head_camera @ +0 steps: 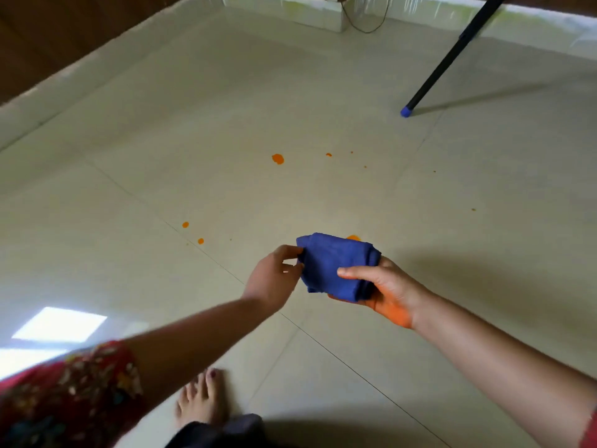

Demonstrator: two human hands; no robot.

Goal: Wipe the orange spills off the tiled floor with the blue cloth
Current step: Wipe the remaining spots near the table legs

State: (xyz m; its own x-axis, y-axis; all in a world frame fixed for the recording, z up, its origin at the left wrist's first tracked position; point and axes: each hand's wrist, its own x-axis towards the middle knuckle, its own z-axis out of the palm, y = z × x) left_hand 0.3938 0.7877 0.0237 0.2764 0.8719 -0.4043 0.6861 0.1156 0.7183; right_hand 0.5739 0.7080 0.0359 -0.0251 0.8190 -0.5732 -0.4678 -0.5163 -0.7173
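The folded blue cloth (336, 266) is held off the tiled floor (226, 108) in the near middle of the scene, between both hands. The right hand (384, 289) grips its right end: the thumb lies across the top and the fingers (342, 297) curl underneath, so the cloth rests in the palm. An orange stain covers the heel of that palm. The left hand (274, 276) pinches the cloth's left edge, its fingers (292, 250) closed narrowly on the fabric.

The orange spills (277, 159) are scattered over the pale tiles. The largest blot lies in the middle, farther away than the cloth, with a smaller drop (328, 154) to its right and a few tiny specks beyond that. 2 small drops (185, 224) sit to the left, beside a grout line. 1 more orange patch (352, 237) shows just past the cloth's far edge, partly hidden by it.

At the far right a slanted black leg (452, 56) with a blue tip stands on the floor. A thin cable (365, 25) hangs by the white skirting (290, 11) at the far wall. At the near left are a red patterned sleeve (64, 389), a bare foot (202, 402) and a bright patch of light (59, 323) on the tiles.
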